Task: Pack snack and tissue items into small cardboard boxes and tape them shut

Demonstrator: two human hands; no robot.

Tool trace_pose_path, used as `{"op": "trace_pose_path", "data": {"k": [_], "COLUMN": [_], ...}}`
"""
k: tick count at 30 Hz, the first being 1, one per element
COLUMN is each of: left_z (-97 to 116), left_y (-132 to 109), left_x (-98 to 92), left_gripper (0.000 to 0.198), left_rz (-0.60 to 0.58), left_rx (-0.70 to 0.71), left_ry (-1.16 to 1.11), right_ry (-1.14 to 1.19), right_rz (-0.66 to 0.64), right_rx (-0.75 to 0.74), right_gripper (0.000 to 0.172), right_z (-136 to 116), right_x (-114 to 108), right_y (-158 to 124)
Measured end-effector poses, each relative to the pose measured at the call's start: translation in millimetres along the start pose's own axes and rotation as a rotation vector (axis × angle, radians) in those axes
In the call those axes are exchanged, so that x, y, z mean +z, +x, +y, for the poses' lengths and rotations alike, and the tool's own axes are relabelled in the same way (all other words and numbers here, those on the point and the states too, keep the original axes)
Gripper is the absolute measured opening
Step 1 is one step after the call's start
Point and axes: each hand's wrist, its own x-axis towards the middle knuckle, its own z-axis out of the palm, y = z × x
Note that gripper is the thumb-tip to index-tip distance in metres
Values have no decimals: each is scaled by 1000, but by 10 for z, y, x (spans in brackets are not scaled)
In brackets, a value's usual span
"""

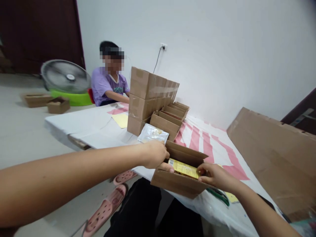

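Note:
An open cardboard carton (180, 184) sits at the near edge of the table, its flaps raised. Inside it lies a yellow box (184, 168) with a barcode at its left end. My left hand (156, 156) reaches in over the carton's left side, closed around that end of the yellow box. At the opposite end, the thumb and fingers of my right hand (216, 176) pinch the box. Part of my left fingers is hidden by the carton. A silver-white pouch (153, 133) lies just beyond my left hand.
Sealed cartons (142, 107) stand stacked behind, beside a row of open cartons (168, 121). A person in a purple shirt (101, 85) sits across the table. Green-handled scissors or a similar tool (219, 196) lie at right, near a large cardboard sheet (274, 158).

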Motion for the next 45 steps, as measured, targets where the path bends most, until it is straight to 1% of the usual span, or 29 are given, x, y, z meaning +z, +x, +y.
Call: {"op": "trace_pose_path", "data": {"k": [1,3,5,7,8,9,13,15,17,19,21,23,25,29,31,33,34,35,36,38,39,40,41,43,45], "left_z": [25,73,102,106,101,96,86,96,110,118,101,47,-42,-235,-299,-337,-350,-359,-366,-378,-382,-385,-389,-401,-430], "left_y": [14,47,74,85,85,81,52,36,20,4,-11,-16,-6,77,151,252,315,387,466,639,729,818,903,1059,1192], "left_x": [-13,-41,-54,-51,-46,-41,-25,-15,-5,0,-1,-3,1,-17,-86,-210,-286,-366,-443,-565,-602,-620,-620,-582,-521], "left_gripper": [58,66,67,65,64,63,65,66,68,68,66,64,63,65,65,63,62,61,62,68,73,78,81,75,65], "left_rz": [-59,-183,-198,-175,-173,-178,-199,-198,-216,-247,-255,-226,-216,-300,-333,-371,-366,-332,-269,-95,-22,25,48,52,58], "left_rx": [-5,-7,-42,-82,-93,-95,-65,-38,-20,-17,-29,-47,-68,-93,-103,-136,-160,-184,-208,-256,-260,-237,-188,-70,-11], "left_ry": [-22,-61,-115,-180,-200,-210,-196,-175,-139,-92,-65,-86,-121,-145,-167,-159,-141,-124,-118,-169,-244,-359,-507,-816,-1032], "right_ry": [-133,-346,-467,-514,-523,-526,-501,-457,-404,-347,-280,-170,0,412,512,517,511,514,527,575,600,620,632,646,660], "right_rz": [34,73,74,63,63,64,71,95,135,186,247,316,378,442,500,562,581,593,603,621,632,642,650,677,724], "right_rx": [-19,-18,7,16,12,5,8,17,16,3,-12,-8,3,9,8,-11,-24,-41,-64,-125,-152,-173,-187,-209,-231], "right_gripper": [25,30,39,46,46,43,22,22,27,31,33,34,34,37,40,43,44,45,46,46,47,46,46,45,45], "right_z": [-55,-163,-240,-273,-276,-273,-233,-200,-150,-81,1,79,138,184,184,178,172,164,154,131,120,113,109,121,163], "right_x": [6,20,34,47,53,59,76,90,114,147,177,193,185,101,24,-80,-140,-204,-269,-397,-456,-511,-563,-657,-743], "right_y": [18,56,98,136,150,161,162,146,125,102,80,59,41,53,97,158,190,222,253,313,346,384,428,537,670]}}
